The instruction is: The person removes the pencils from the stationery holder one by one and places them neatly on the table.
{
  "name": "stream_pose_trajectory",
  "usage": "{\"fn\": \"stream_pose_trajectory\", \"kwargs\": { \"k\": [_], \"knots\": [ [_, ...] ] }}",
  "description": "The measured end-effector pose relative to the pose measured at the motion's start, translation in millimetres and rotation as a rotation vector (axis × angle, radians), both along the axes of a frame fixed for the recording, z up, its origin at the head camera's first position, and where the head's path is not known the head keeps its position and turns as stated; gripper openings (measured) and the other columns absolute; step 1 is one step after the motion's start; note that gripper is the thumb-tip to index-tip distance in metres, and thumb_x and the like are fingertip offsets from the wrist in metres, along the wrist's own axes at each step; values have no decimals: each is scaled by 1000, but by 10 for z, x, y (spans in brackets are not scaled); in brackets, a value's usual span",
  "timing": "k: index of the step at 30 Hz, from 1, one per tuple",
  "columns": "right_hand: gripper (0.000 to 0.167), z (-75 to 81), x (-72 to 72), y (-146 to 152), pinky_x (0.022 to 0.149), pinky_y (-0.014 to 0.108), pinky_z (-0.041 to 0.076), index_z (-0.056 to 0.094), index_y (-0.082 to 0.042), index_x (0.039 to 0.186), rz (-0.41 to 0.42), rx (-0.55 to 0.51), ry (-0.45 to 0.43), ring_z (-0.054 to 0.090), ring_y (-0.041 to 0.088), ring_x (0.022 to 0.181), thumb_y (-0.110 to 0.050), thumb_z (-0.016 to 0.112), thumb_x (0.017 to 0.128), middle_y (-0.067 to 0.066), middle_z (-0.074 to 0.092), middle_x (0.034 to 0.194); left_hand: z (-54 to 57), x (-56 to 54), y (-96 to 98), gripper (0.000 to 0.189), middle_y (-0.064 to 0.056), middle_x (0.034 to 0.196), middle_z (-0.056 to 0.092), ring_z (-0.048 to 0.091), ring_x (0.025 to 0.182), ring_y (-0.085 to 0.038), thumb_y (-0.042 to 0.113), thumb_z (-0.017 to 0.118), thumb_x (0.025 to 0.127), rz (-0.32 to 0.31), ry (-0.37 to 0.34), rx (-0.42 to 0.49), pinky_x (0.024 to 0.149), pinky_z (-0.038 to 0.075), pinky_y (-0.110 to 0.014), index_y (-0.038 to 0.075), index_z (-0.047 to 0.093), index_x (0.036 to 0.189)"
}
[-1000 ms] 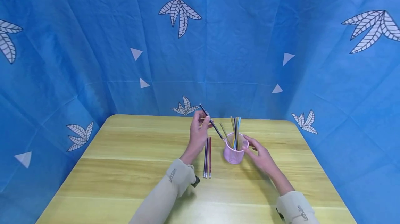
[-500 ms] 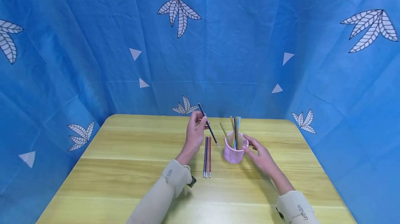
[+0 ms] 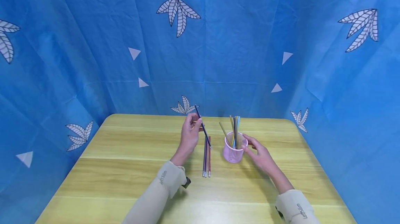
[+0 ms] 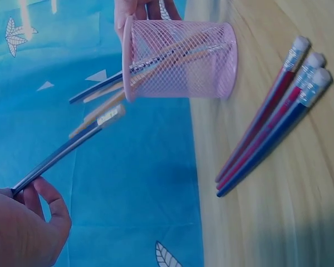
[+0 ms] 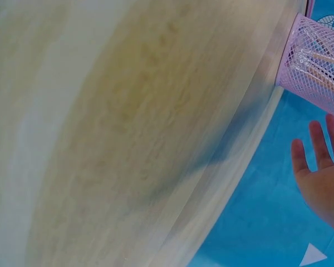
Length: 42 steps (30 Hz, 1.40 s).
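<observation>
My left hand [image 3: 188, 139] pinches a dark pencil [image 3: 202, 127] between thumb and fingers, its white eraser end pointing down toward me. In the left wrist view this pencil [image 4: 61, 152] slants in front of the mesh cup's open top. The pink mesh pencil cup [image 3: 232, 155] stands upright on the table with several pencils [image 3: 235, 128] leaning in it. At the cup's right side my right hand [image 3: 260, 157] holds the rim area between thumb and index finger. In the right wrist view its other fingers [image 5: 319, 146] extend beside the mesh. Three pencils [image 4: 267, 122] lie side by side left of the cup.
The wood-grain table [image 3: 125, 175] reaches back to a blue patterned cloth [image 3: 237, 50] that hangs behind and on both sides. A dark wrist strap piece [image 3: 186, 183] sticks out under the left sleeve [image 3: 156, 192].
My left hand has moved left with the pencil, whose eraser end has left the cup's rim and now hovers over the pencils on the table. The right hand and cup have barely moved.
</observation>
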State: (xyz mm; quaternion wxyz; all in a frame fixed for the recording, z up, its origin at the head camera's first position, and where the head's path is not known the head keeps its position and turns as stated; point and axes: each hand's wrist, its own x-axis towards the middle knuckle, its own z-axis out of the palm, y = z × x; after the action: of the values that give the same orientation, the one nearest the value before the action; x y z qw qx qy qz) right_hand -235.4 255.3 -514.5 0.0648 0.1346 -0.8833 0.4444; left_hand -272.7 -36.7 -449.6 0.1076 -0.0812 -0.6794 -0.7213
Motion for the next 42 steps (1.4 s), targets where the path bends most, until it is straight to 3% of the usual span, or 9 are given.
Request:
{"fn": "stream_pose_trajectory", "kwargs": {
  "k": [7, 14, 21, 42],
  "knots": [
    [56, -42, -38, 6, 116, 62, 44, 45, -7, 155, 5, 3, 5, 56, 44, 133, -30, 60, 106, 24, 58, 145, -89, -20, -126, 18, -23, 120, 59, 62, 93, -19, 9, 55, 107, -9, -26, -27, 87, 64, -37, 2, 56, 123],
    [56, -65, -54, 7, 115, 62, 45, 46, -8, 155, 1, -4, 9, 56, 43, 132, -29, 61, 105, 24, 59, 144, -183, -31, -208, 18, -21, 113, 59, 61, 89, -19, 7, 55, 106, -39, -38, -52, 82, 64, -31, -1, 57, 122],
    [55, -34, -29, -19, 116, 62, 44, 46, -7, 154, 1, -9, 7, 55, 44, 133, -28, 61, 106, 25, 58, 145, -267, -41, -230, 15, -11, 105, 60, 59, 84, -17, 7, 57, 105, -51, -68, -76, 78, 64, -29, 2, 59, 119],
    [55, -32, -42, -12, 114, 62, 45, 45, -8, 155, 0, 8, 11, 56, 43, 132, -29, 59, 107, 24, 59, 145, -442, -85, -324, 19, -17, 112, 62, 64, 87, -19, 7, 58, 104, -58, -195, -159, 79, 65, -30, 1, 60, 122]
  ]
}}
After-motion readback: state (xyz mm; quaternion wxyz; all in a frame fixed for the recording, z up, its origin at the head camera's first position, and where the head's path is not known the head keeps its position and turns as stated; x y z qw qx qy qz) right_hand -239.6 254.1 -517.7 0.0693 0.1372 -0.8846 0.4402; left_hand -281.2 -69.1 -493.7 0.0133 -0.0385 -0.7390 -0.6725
